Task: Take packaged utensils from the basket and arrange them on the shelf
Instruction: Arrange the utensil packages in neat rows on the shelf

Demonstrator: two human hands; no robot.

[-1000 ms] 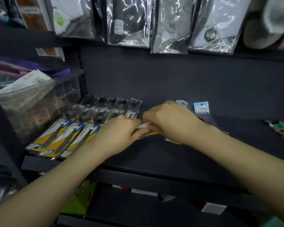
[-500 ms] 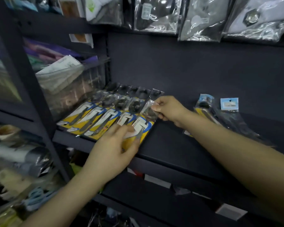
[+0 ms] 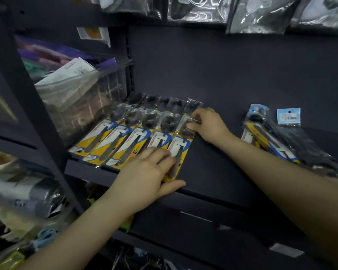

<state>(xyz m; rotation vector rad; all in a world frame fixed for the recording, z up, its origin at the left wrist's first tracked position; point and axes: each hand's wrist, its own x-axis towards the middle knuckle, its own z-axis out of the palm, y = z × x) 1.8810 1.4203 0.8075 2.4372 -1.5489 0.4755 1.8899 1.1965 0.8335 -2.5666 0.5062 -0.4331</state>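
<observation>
Hands [image 3: 144, 170] [image 3: 207, 123] hold a yellow-carded spoon pack [image 3: 179, 147], print illegible.

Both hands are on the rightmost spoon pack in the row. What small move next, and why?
Probably let go and reach for the loose pile at right. The fifth pack already lies flat, flush beside the fourth; the left hand presses its lower end, the right hand pinches its top, and bare shelf lies beside it.

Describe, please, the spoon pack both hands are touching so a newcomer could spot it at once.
On the dark shelf, find the row of yellow-carded spoon packs at the left. It is the rightmost spoon pack, the only one under the left hand and right hand.
</observation>
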